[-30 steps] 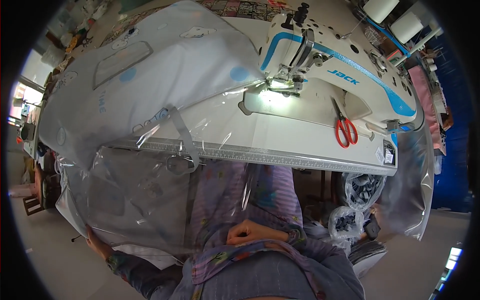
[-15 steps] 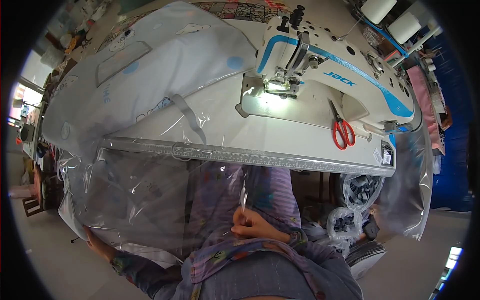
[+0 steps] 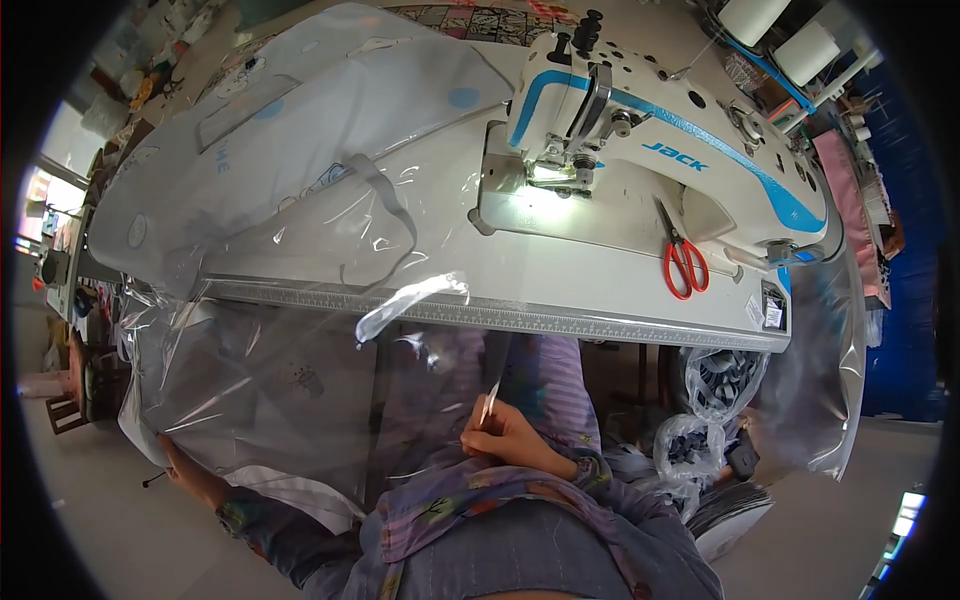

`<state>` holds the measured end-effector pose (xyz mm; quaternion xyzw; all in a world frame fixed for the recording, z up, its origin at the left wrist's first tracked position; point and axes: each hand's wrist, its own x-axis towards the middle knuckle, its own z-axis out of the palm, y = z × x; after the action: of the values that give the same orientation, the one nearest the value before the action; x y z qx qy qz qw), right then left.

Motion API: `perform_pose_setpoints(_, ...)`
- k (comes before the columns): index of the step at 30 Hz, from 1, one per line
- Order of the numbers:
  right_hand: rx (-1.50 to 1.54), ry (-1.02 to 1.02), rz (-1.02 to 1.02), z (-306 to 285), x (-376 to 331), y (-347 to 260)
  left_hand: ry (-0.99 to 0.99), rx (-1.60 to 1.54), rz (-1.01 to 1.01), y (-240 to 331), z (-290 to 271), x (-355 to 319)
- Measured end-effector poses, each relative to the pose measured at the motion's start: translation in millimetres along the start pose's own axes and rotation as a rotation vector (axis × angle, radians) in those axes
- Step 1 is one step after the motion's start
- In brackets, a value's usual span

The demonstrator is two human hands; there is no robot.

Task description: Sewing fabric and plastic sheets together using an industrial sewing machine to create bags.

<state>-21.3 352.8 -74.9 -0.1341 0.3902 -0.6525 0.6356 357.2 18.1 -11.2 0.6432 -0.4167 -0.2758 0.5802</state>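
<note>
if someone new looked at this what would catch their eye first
Probably the white and blue sewing machine, upper right of centre, brightly lit under its left end. The red-handled scissors also stand out, lying on the white table below the machine's arm. On the left, a pale grey printed sheet spreads over the table, while shiny clear plastic hangs in front of its front edge.
</note>
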Motion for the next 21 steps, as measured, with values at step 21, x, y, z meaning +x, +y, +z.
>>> perform_pose_setpoints(21, 0.025, 0.256, 0.014, -6, 23, -27, -0.173, -0.276, 0.096, 37, 60, -14)
